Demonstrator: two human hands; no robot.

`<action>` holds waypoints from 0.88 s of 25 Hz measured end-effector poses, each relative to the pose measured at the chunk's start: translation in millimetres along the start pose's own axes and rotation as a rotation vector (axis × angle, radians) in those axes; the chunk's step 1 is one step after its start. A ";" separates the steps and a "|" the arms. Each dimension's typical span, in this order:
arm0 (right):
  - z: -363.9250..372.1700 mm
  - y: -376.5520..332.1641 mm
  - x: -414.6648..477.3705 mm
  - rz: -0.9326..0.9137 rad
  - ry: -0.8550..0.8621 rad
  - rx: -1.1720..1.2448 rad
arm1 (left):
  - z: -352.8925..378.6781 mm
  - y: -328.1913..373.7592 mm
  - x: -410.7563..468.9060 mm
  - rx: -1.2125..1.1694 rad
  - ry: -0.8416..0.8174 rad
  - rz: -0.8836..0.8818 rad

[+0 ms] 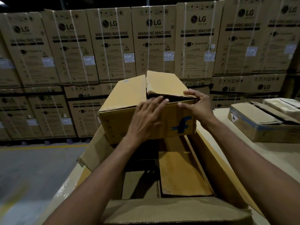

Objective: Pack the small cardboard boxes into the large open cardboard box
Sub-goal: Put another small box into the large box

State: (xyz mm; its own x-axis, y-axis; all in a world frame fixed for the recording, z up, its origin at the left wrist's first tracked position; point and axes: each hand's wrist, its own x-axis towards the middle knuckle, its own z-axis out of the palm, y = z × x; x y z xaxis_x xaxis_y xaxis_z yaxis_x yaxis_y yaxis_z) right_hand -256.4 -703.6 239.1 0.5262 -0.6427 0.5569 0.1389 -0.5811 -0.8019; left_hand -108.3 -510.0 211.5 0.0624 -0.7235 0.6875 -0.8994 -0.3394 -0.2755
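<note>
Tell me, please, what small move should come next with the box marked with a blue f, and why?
Probably press its raised right flap flat with the right hand, since that flap stands tilted, the top gapes, and the box sits over the large open box.

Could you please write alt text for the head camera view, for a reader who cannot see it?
Two bare hands, left hand and right hand, press on the flaps of a small cardboard box held over a large open cardboard box. Behind stands a wall of stacked LG washing machine cartons.
</note>
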 end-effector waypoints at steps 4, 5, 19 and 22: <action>0.2 11.1 -8.6 0.008 0.059 -0.087 | 23.7 10.8 -16.0 0.190 -0.022 0.257; 1.3 13.3 -10.8 0.012 0.063 -0.094 | 28.5 10.1 -23.3 0.149 -0.053 0.193; 13.8 19.2 -19.4 0.104 0.166 -0.108 | -8.7 6.5 -5.6 -0.847 0.482 -1.591; 15.9 19.4 -14.7 0.237 0.210 -0.167 | -15.4 -37.9 -1.6 -0.521 0.392 -1.519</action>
State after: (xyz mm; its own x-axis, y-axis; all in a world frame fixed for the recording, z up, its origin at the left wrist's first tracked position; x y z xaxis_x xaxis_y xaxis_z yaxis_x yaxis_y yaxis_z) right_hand -248.1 -697.5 211.9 0.3409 -0.8479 0.4061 -0.1148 -0.4663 -0.8772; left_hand -81.1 -486.7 231.2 0.9314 0.2734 0.2403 -0.1667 -0.2665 0.9493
